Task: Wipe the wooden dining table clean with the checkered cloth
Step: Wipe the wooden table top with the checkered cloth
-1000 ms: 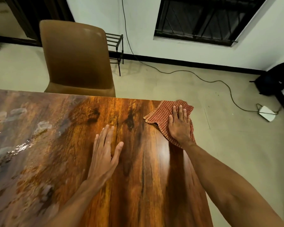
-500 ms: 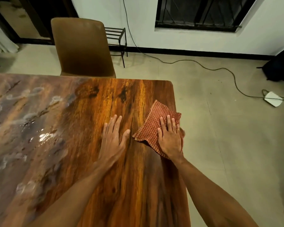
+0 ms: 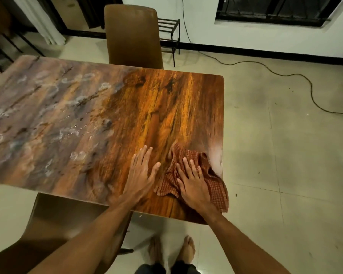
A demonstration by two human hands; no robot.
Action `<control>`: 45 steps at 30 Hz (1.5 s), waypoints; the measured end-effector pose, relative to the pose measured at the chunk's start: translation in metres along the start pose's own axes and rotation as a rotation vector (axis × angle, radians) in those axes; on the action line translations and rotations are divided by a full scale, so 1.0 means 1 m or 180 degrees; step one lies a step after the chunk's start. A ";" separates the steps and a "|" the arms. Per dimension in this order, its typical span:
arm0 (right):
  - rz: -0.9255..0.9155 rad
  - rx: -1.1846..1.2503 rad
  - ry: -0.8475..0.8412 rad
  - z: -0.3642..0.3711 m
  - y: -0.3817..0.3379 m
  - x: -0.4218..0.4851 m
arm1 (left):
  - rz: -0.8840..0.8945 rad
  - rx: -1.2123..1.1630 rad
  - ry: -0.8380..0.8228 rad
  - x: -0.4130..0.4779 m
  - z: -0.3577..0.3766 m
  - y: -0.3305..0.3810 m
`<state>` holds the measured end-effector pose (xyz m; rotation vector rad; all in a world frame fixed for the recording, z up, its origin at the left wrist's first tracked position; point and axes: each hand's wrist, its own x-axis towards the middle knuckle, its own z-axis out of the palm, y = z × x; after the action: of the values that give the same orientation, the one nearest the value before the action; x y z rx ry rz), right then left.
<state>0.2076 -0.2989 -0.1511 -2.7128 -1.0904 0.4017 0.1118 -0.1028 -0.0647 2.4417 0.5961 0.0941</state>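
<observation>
The wooden dining table (image 3: 162, 107) fills the middle of the head view; its right part is glossy orange-brown, its left part is dull with whitish smears (image 3: 48, 123). The red checkered cloth (image 3: 212, 182) lies bunched at the table's near right corner and hangs a little over the right edge. My right hand (image 3: 194, 182) presses flat on the cloth, fingers spread. Just left of it, my left hand (image 3: 141, 175) rests flat on the bare wood with nothing in it.
A brown chair (image 3: 133, 34) stands at the table's far side and another brown chair (image 3: 53, 218) at the near left. A black metal rack (image 3: 169, 34) is by the wall. A cable (image 3: 285, 76) runs across the tiled floor. My bare feet (image 3: 172, 250) show below.
My right hand has dragged the cloth from the far right corner back to the near right corner. My left hand also slid nearer. The view now takes in the whole table end.
</observation>
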 end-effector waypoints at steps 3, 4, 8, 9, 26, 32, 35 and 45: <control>0.0426 0.0119 0.0058 0.000 0.003 -0.014 | -0.0008 0.0115 -0.0072 -0.017 -0.017 -0.020; 0.0752 0.0148 0.0140 0.001 -0.003 -0.018 | -0.0008 0.0156 -0.0069 -0.022 -0.025 -0.028; 0.1048 0.0154 0.0297 0.014 -0.078 -0.024 | -0.0108 0.0165 0.0014 -0.043 -0.058 -0.064; 0.0847 0.0138 0.0208 0.022 -0.101 -0.023 | -0.0139 0.0174 0.0005 -0.047 -0.066 -0.073; 0.0025 -0.0126 0.0006 0.081 -0.357 0.068 | 0.0057 0.0203 -0.0338 -0.091 -0.209 -0.318; 0.1469 0.0061 0.0367 0.078 -0.354 0.079 | -0.0012 0.0148 -0.0357 -0.095 -0.228 -0.359; 0.1091 -0.0127 0.0213 0.092 -0.411 0.094 | -0.0060 0.0083 -0.0329 -0.092 -0.235 -0.370; 0.1166 0.0098 0.0306 0.097 -0.426 0.125 | 0.0178 0.0113 -0.0441 -0.061 -0.254 -0.423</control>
<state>-0.0123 0.0987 -0.1480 -2.8688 -0.5557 0.3320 -0.1620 0.3105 -0.1029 2.4754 0.4723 -0.0630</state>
